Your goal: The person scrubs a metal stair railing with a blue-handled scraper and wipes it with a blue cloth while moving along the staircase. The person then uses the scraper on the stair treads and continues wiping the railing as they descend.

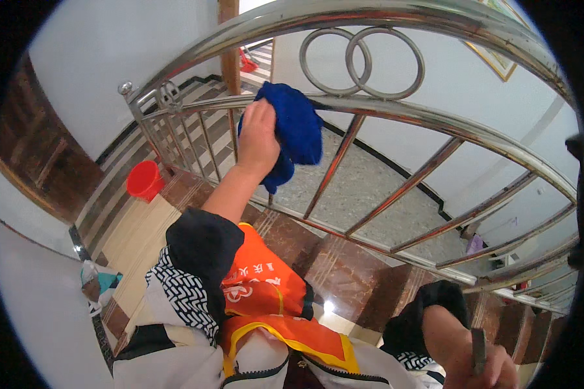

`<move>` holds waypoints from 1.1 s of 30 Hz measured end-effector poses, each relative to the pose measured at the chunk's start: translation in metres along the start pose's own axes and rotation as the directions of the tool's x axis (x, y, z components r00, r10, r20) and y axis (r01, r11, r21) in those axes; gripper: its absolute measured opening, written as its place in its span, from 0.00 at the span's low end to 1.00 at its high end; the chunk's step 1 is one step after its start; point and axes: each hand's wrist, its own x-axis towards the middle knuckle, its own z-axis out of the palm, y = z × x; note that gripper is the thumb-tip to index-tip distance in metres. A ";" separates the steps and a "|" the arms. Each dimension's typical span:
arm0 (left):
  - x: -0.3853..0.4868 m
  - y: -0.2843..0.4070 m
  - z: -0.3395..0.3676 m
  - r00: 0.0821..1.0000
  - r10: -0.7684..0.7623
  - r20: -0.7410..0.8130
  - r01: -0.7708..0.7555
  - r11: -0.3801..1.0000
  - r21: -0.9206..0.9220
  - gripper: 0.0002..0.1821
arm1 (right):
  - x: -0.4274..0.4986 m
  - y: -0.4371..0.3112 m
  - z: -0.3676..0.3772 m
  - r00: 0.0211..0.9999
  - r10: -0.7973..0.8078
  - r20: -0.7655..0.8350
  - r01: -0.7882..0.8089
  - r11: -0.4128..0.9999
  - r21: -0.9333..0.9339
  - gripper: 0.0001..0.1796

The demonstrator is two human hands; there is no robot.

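My left hand (259, 138) is closed on a blue cloth (297, 124), which lies against the middle rail of a stainless steel stair railing (404, 113) and hangs down over its upright bars. At the lower right is my right hand (482, 362), with its fingers curled. A dark, narrow strip-like object (479, 350) shows at its back; whether the hand holds it, I cannot tell. Two interlocking metal rings (362, 62) sit between the top rail and the middle rail, just beyond the cloth.
A red bucket (145, 181) stands on the landing at the left. Reddish-brown stone steps (340, 277) run down to the right beside the railing. A plastic bag (100, 284) lies by the left wall, near a wooden door (44, 146). A framed picture (506, 73) hangs opposite.
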 end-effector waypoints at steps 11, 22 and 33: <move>0.005 0.001 0.001 0.974 -0.192 0.119 0.214 0.952 -0.217 0.26 | -0.010 0.026 0.013 0.912 -0.376 -0.162 0.354 0.924 -0.145 0.05; -0.001 0.004 0.012 0.999 -0.040 0.035 0.045 0.989 -0.138 0.29 | -0.011 0.006 0.014 0.967 -0.247 -0.056 0.175 0.814 -0.554 0.12; -0.001 -0.002 0.010 0.995 -0.079 0.057 0.084 0.993 -0.086 0.29 | -0.016 0.003 0.011 0.979 -0.195 -0.062 0.127 0.816 -0.564 0.12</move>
